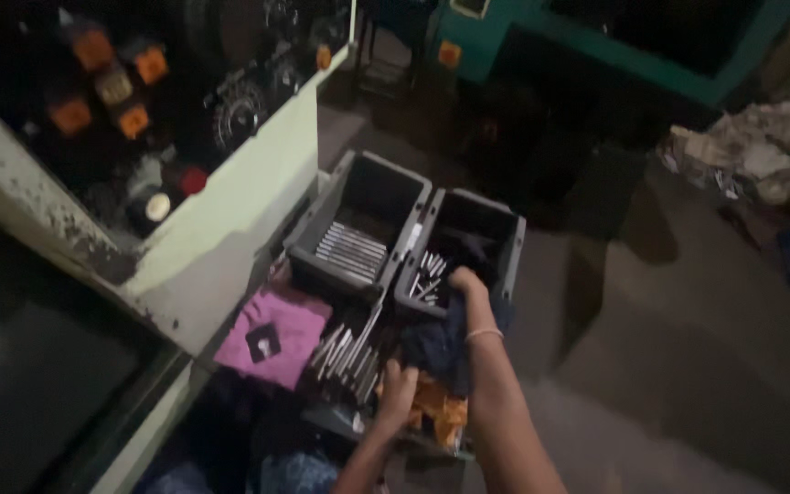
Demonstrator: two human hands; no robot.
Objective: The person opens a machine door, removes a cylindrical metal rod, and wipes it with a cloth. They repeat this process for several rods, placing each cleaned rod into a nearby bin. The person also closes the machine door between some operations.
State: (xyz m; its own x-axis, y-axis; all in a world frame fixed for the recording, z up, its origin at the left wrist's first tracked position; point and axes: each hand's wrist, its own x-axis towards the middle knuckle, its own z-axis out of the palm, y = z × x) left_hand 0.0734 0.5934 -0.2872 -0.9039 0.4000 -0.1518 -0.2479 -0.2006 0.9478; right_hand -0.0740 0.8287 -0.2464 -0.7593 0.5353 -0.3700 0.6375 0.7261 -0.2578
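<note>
Two dark grey plastic bins stand side by side on the floor. The left bin (322, 224) holds a neat row of metal rods (351, 252). The right bin (510, 247) holds loose metal rods (427, 274). My right hand (464, 284) reaches into the right bin over those rods, wrist bearing a thin bracelet; the picture is too blurred to tell whether it holds anything. My left hand (397, 395) rests lower down on an orange cloth (439, 409), next to a dark blue cloth (436, 346) and a tray of more rods (347, 352).
A pale green machine housing (230, 220) with orange and red knobs fills the left. A pink cloth (272, 334) lies beside the rods. A teal machine (596, 46) stands at the back. Crumpled rags (761, 155) lie at the right on the concrete floor (669, 366).
</note>
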